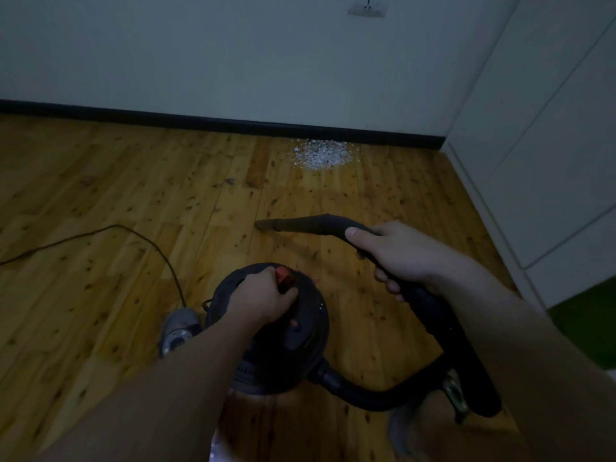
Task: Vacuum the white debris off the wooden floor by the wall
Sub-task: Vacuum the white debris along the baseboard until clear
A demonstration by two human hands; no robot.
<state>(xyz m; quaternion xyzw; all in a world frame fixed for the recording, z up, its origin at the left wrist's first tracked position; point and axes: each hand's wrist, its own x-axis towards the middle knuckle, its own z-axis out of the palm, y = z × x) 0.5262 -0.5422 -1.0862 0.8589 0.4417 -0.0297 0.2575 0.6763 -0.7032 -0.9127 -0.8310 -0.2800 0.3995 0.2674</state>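
Left hand (263,300) grips the vacuum (270,331) handle; right hand (396,255) holds the nozzle (300,224); white debris (321,154) touches the baseboard (233,125); no readable writing.

Debris (322,154) against baseboard (233,123), beyond nozzle (266,224); vacuum canister (283,345) nearest.
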